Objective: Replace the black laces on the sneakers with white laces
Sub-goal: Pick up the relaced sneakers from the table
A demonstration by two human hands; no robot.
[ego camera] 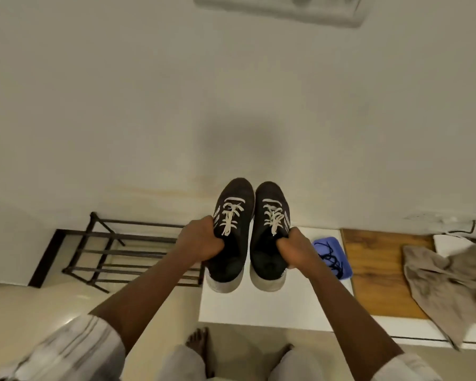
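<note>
Two dark sneakers with white soles and white laces hang in the air above a white table (pixel 259 309), toes pointing away from me. My left hand (pixel 199 240) grips the left sneaker (pixel 232 237) at its collar. My right hand (pixel 296 251) grips the right sneaker (pixel 268 240) the same way. The white laces (pixel 231 217) are threaded and tied on both shoes. The black laces (pixel 331 259) lie in a tangle on a blue tray (pixel 341 248) on the table, just right of my right hand.
A dark metal shoe rack (pixel 116 248) stands on the floor to the left. Right of the white table is a wooden surface (pixel 374 270) with a beige cloth (pixel 445 287) draped over it. A pale wall rises behind. My bare feet (pixel 198 339) show below.
</note>
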